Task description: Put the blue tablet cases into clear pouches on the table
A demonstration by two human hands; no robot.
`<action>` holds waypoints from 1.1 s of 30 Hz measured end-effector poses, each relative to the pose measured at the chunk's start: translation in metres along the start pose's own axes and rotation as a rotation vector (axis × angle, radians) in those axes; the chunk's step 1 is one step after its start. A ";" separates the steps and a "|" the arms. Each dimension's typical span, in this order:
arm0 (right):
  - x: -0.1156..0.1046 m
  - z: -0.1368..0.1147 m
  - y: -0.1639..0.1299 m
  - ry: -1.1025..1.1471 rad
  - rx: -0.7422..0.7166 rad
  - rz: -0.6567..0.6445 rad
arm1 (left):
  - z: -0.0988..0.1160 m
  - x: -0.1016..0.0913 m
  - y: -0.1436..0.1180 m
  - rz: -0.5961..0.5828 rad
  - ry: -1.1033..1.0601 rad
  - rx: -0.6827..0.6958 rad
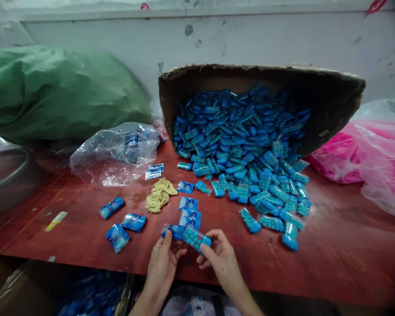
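Observation:
My left hand [163, 265] pinches a small blue plastic packet [174, 231] at the near edge of the red table [332, 263]. In my right hand [220, 259] is a clear blue case of teal beads [195, 238], its end touching the packet. Just beyond my hands lie several empty blue packets [188, 210]. A tipped cardboard box [329, 101] spills a large heap of the same blue bead cases [243, 149] onto the table to the right.
Three filled blue packets [120, 219] lie at the left front. A yellow wad of rubber bands [159, 195], a clear plastic bag [118, 151], a green sack [59, 92], a metal bowl [6, 175] and pink bags [375, 153] surround the area.

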State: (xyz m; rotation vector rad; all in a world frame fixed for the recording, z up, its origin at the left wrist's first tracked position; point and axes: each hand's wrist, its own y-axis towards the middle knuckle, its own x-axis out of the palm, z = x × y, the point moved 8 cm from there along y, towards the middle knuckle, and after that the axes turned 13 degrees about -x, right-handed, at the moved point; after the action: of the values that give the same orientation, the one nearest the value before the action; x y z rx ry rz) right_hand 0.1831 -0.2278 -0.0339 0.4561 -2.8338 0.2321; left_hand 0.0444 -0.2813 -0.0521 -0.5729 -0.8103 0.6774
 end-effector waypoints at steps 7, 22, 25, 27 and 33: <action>-0.003 -0.013 -0.005 -0.275 -0.204 -0.084 | 0.010 -0.002 0.001 -0.002 0.008 0.044; 0.013 0.004 0.002 0.111 0.099 -0.104 | 0.016 0.001 0.001 -0.045 0.098 0.138; 0.008 0.004 0.004 -0.021 0.008 -0.108 | 0.009 0.004 0.000 -0.055 0.133 0.076; 0.005 -0.006 0.004 -0.229 -0.147 -0.123 | 0.004 0.009 -0.002 -0.079 0.125 0.008; 0.020 -0.030 -0.005 -0.395 -0.364 -0.315 | -0.011 0.020 -0.006 -0.232 0.142 -0.245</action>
State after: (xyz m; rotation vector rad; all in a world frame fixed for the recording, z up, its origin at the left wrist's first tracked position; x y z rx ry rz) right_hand 0.1735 -0.2322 0.0009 0.9349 -3.0134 -0.4775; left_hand 0.0654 -0.2728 -0.0446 -0.7264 -0.8164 0.3226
